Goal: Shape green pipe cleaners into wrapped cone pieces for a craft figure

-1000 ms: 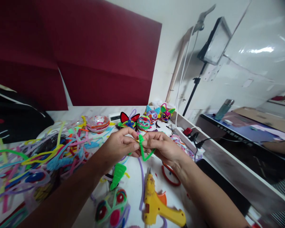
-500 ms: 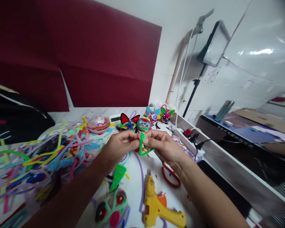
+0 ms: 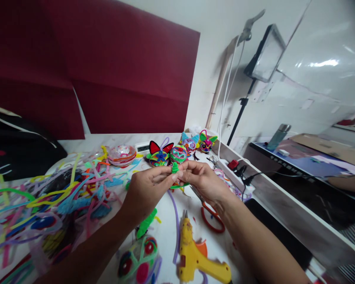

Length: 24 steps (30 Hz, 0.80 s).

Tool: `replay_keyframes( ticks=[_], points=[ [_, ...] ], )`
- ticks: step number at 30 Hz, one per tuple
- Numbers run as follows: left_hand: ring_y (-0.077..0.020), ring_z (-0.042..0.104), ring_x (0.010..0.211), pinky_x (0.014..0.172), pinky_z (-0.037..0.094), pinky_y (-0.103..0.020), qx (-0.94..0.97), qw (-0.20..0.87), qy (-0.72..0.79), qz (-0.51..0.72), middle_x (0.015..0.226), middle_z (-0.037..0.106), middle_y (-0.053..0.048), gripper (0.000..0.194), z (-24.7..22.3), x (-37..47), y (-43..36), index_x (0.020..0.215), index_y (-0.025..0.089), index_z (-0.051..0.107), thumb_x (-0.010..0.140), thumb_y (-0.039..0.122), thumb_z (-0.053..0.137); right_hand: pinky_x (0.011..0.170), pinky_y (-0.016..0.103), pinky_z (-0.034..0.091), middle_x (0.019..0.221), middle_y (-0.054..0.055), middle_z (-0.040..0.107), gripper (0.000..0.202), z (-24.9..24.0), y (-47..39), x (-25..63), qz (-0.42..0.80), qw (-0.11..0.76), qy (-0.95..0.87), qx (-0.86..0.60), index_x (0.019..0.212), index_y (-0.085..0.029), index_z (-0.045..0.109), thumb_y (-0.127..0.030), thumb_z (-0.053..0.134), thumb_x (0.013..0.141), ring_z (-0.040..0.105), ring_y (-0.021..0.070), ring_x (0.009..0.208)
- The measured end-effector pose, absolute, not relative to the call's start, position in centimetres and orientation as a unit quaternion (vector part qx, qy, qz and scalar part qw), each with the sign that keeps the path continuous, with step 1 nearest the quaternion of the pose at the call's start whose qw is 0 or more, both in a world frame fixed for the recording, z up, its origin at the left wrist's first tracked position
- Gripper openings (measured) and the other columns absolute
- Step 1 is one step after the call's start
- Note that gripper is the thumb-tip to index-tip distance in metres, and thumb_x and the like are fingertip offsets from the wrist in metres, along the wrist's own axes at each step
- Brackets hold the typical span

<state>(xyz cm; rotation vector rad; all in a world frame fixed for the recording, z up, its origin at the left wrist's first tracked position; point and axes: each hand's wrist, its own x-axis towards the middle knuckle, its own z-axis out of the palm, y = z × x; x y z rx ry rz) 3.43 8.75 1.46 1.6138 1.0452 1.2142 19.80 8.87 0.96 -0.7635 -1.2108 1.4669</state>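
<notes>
Between the fingertips of both hands is a green pipe cleaner [image 3: 175,168], wound into a small folded piece at its top. My left hand [image 3: 149,183] pinches it from the left, and my right hand [image 3: 201,180] grips it from the right; the fingers nearly meet. Part of its loose end shows below the fingers, the rest is hidden. Under my left wrist lies a green folded pipe-cleaner piece [image 3: 146,224]. Nearer me rests a pipe-cleaner mask [image 3: 142,258] with red round eyes. A yellow glue gun [image 3: 192,252] and red-handled scissors [image 3: 213,219] lie below my right hand.
Loose pipe cleaners [image 3: 68,193] heap across the left side. Finished colourful masks [image 3: 159,156] stand along the back. A power strip [image 3: 236,169] with cables runs by the raised right edge [image 3: 301,209]. Another person's arm [image 3: 347,184] shows at far right.
The green pipe cleaner's hanging bent end has swung up and mostly gone behind the fingers. My left hand has turned slightly, its thumb now nearer the right fingers.
</notes>
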Motion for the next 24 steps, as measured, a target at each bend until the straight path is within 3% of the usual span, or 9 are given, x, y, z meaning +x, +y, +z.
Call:
replay_keyframes(
  ticks=[14,24],
  points=[
    [-0.0230,0.073,0.079,0.073,0.059,-0.027,0.645,0.363,0.453,0.498,0.081,0.077,-0.005,0.021,1.03,3.43,9.20,0.088,0.014,0.074,0.069,0.022,0.070,0.059,0.022,0.047,0.061,-0.001,0.067,0.028,0.83,8.96,19.25,0.610,0.541,-0.473,-0.332,0.071,-0.014,0.067,-0.026,0.086,0.053,0.059,0.0087,0.056],
    [-0.0225,0.073,0.077,0.072,0.059,-0.028,0.630,0.370,0.452,0.512,0.079,0.077,-0.004,0.017,0.93,3.59,9.19,0.084,0.016,0.073,0.068,0.022,0.069,0.059,0.024,0.047,0.061,-0.003,0.064,0.027,0.61,8.99,18.91,0.586,0.552,-0.485,-0.341,0.069,-0.016,0.066,-0.029,0.085,0.055,0.059,0.0105,0.058]
  ],
)
